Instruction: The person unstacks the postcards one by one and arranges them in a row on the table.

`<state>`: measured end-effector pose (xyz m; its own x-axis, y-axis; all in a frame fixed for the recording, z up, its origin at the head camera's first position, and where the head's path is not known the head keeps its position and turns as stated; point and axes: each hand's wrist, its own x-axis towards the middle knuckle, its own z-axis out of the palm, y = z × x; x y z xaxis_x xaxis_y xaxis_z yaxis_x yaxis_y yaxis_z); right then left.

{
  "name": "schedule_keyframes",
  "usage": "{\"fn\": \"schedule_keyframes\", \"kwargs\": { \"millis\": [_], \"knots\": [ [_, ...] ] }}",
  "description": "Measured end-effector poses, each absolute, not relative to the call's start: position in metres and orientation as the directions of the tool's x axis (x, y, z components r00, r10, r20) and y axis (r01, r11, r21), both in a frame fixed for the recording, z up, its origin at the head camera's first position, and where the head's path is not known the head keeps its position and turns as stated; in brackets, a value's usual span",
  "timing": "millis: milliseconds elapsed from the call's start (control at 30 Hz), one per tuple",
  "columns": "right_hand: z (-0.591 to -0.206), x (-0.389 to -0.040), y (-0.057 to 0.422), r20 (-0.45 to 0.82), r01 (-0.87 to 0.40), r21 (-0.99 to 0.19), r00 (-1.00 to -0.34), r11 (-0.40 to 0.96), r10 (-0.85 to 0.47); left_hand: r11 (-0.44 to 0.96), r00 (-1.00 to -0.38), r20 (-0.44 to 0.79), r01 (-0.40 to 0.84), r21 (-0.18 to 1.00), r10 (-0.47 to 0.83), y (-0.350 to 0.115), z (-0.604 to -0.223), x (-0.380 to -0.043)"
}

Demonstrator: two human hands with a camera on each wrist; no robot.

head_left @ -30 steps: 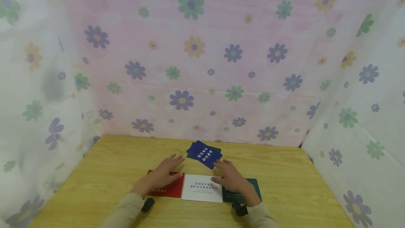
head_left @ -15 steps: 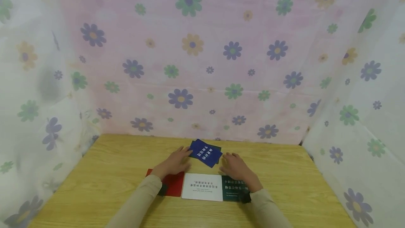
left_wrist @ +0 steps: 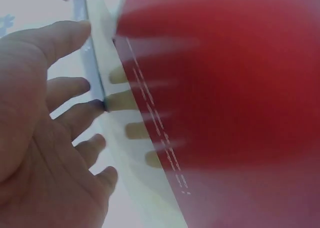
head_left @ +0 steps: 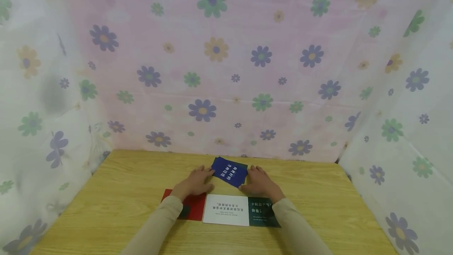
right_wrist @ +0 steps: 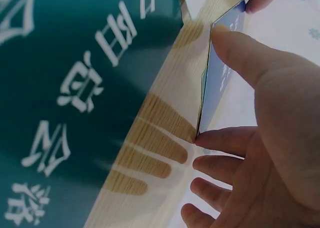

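A small stack of cards lies near the table's back edge, a blue card [head_left: 230, 171] with white characters on top and a green card [head_left: 242, 165] showing beneath it. My left hand [head_left: 194, 183] rests at the stack's left end, fingertips right at its edge. On the other side, my right hand [head_left: 262, 184] touches the right end. In the right wrist view, the thumb of that hand [right_wrist: 285, 113] is at one corner of the blue card [right_wrist: 220, 73] and the index fingertip at another. The fingers of both hands are extended and slightly bent.
Nearer me, a red card [head_left: 196, 207], a white card [head_left: 226, 211] and a dark green card [head_left: 262, 216] lie in a row. My forearms pass over the outer two. Flowered cloth [head_left: 226, 70] surrounds the wooden table [head_left: 106, 192] at the back and sides.
Both hands have moved in from above the card row to the stack's two ends. The blue card now lines up more closely with the cards under it, whose edges stuck out before.
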<state>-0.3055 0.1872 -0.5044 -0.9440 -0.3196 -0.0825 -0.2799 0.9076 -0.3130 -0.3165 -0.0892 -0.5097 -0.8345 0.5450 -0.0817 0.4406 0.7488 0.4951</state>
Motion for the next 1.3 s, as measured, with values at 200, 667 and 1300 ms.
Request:
{"fn": "schedule_keyframes", "kwargs": {
  "millis": [200, 667, 1300],
  "knots": [
    [-0.504, -0.313, 0.189, -0.104, -0.275, -0.270, -0.945, 0.923, -0.311, 0.762, -0.834, -0.092, 0.445, 0.470, 0.543, -0.087, -0.499, -0.304],
    [-0.499, -0.321, 0.208, -0.134, -0.294, -0.289, -0.930, 0.911, -0.343, 0.692, -0.807, -0.046, 0.473, 0.545, 0.588, -0.091, -0.486, -0.306],
    [-0.503, -0.323, 0.215, -0.141, -0.270, -0.394, -0.927, 0.879, -0.348, 0.810, -0.843, -0.163, 0.410, 0.419, 0.512, -0.097, -0.502, -0.341]
  ]
}}
